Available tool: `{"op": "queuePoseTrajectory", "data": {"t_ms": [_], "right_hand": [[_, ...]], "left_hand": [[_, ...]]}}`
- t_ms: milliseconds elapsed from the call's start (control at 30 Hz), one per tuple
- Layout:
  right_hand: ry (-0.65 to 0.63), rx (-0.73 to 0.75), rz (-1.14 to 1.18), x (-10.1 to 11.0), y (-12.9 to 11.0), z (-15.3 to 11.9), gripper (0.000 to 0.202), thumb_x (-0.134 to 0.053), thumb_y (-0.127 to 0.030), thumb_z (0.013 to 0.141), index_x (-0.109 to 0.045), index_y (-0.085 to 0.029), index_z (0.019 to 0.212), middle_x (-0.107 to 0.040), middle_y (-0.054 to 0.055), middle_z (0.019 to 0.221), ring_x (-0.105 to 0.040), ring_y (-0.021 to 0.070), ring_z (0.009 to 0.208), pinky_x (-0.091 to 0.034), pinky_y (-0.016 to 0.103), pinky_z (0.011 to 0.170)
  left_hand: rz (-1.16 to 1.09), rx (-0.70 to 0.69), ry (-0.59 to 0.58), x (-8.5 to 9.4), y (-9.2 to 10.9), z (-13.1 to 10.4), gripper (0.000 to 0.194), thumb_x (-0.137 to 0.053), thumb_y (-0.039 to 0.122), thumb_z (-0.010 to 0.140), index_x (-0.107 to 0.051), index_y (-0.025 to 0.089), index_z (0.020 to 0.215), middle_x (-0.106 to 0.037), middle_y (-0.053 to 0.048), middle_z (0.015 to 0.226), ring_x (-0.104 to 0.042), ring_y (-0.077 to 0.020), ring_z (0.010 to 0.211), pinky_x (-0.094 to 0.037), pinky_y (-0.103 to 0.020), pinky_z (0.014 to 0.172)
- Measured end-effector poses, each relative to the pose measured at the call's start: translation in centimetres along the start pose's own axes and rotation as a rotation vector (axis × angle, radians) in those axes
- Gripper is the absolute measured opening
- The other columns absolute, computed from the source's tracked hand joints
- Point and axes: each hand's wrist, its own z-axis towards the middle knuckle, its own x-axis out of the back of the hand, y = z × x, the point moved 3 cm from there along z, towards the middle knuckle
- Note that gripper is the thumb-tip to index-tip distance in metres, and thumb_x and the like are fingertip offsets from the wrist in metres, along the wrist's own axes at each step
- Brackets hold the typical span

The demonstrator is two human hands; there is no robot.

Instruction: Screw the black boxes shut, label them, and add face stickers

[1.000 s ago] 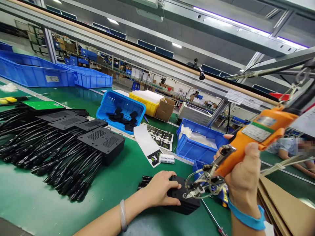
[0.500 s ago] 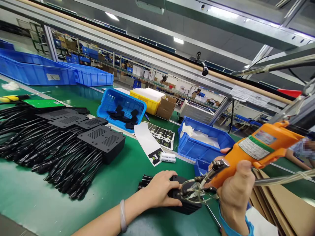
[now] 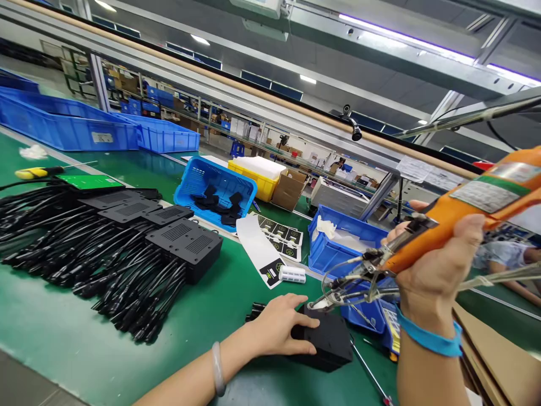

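A black plastic box (image 3: 332, 332) lies on the green bench, with short black cables sticking out at its left end. My left hand (image 3: 281, 327) grips it from the left, fingers spread over its top and thumb along the near side. Wrapped round an orange power screwdriver (image 3: 473, 206) is my right hand (image 3: 439, 270), raised to the right of the box. The screwdriver's metal nose (image 3: 316, 305) points left at the box's far corner; I cannot tell whether it touches. Thin hoses run along the nose.
Finished-looking black boxes with cables (image 3: 186, 242) are lined up on the left. Behind stand a light-blue basket (image 3: 215, 169) of black parts and a blue bin (image 3: 333, 254). Label sheets (image 3: 257, 248) and a white roller (image 3: 292, 274) lie mid-bench. A long screwdriver (image 3: 369, 369) lies right of the box.
My right hand has lifted the orange power screwdriver up and to the right, its nose moving toward the box's far edge. My left hand stays on the box. The view has shifted slightly.
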Motion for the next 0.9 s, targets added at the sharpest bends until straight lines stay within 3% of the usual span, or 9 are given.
{"op": "queuePoseTrajectory", "data": {"t_ms": [100,200,367,567,733,900], "right_hand": [[0.000,-0.041,0.046,-1.2,2.1,-0.1,0.052,-0.043,-0.065,0.087,-0.068,-0.020,0.092,-0.051,-0.001,0.055,-0.048,0.0145,0.039,-0.035,0.028,0.032],[-0.011,-0.085,0.061,-1.8,4.9,-1.2,0.050,-0.049,-0.065,0.084,-0.070,-0.021,0.093,-0.052,-0.002,0.054,-0.045,0.0135,0.036,-0.034,0.028,0.031],[-0.018,-0.153,0.051,-1.7,7.5,-2.6,0.047,-0.050,-0.065,0.084,-0.071,-0.024,0.089,-0.054,-0.001,0.053,-0.048,0.0162,0.040,-0.038,0.030,0.034],[-0.036,-0.140,0.016,-2.0,7.7,-3.1,0.049,-0.052,-0.069,0.082,-0.065,-0.022,0.081,-0.055,-0.002,0.055,-0.049,0.0138,0.041,-0.038,0.027,0.035],[-0.072,-0.192,0.061,-2.4,8.0,-4.2,0.047,-0.052,-0.068,0.081,-0.064,-0.022,0.083,-0.054,-0.002,0.054,-0.046,0.0136,0.036,-0.036,0.027,0.032],[-0.038,-0.185,0.063,-1.6,6.9,-4.9,0.044,-0.052,-0.064,0.079,-0.065,-0.022,0.085,-0.055,-0.001,0.056,-0.049,0.0155,0.039,-0.035,0.027,0.032]], "left_hand": [[-0.019,0.017,-0.050,0.7,0.3,0.0,0.058,-0.075,0.064,0.076,-0.067,0.037,0.127,-0.062,-0.011,0.137,-0.056,-0.0379,0.127,-0.048,-0.047,0.101],[-0.015,0.049,-0.087,1.2,0.6,0.2,0.060,-0.068,0.072,0.077,-0.067,0.038,0.127,-0.073,-0.008,0.117,-0.069,-0.0357,0.107,-0.054,-0.040,0.088],[0.045,0.079,-0.096,1.2,0.8,0.4,0.062,-0.062,0.078,0.077,-0.070,0.038,0.124,-0.075,-0.008,0.088,-0.073,-0.0327,0.080,-0.053,-0.033,0.069],[0.047,0.072,-0.078,0.8,0.5,0.2,0.060,-0.062,0.076,0.078,-0.070,0.038,0.124,-0.073,-0.006,0.081,-0.072,-0.0303,0.077,-0.050,-0.031,0.066],[-0.003,0.063,-0.069,0.3,0.2,0.2,0.061,-0.064,0.075,0.078,-0.068,0.038,0.126,-0.074,-0.006,0.108,-0.072,-0.0303,0.091,-0.052,-0.032,0.078],[0.038,0.079,-0.103,0.6,0.3,0.2,0.062,-0.066,0.074,0.078,-0.068,0.036,0.126,-0.074,-0.006,0.094,-0.072,-0.0303,0.083,-0.053,-0.032,0.073]]}}
